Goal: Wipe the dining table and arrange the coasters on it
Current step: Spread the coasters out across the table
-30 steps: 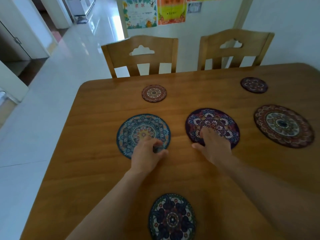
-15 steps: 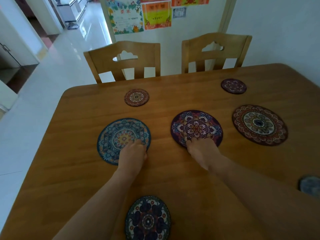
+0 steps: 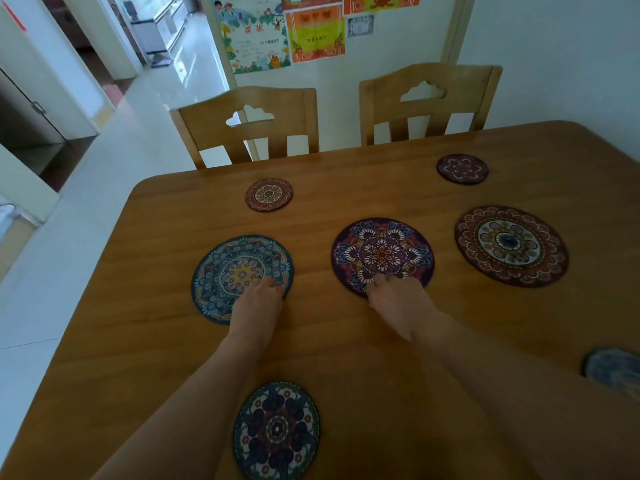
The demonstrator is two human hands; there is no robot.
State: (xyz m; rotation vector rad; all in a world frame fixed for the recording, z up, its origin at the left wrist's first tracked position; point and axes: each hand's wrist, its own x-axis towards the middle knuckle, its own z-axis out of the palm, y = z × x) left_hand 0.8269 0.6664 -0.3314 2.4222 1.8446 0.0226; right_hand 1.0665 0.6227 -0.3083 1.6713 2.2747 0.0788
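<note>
Seven patterned coasters lie on the wooden tabletop (image 3: 346, 341), and the purple coaster (image 3: 382, 253) at its middle serves as the anchor. The right hand (image 3: 398, 299) rests its straight fingers (image 3: 375, 280) on that coaster's near edge, pressing rather than grasping, probably to slide it into line. Left of it, the left hand (image 3: 254, 303) presses the near edge of the blue coaster (image 3: 239, 271) the same way (fingertips flat, nothing pinched). Right of the purple one sits a red coaster (image 3: 510, 245); beyond it lie two small coasters (image 3: 269, 194) (image 3: 462, 168), set as if before the chairs (image 3: 249, 128). Nearer the person are a dark floral coaster (image 3: 276, 429) and a blurred grey one (image 3: 613, 370).
</note>
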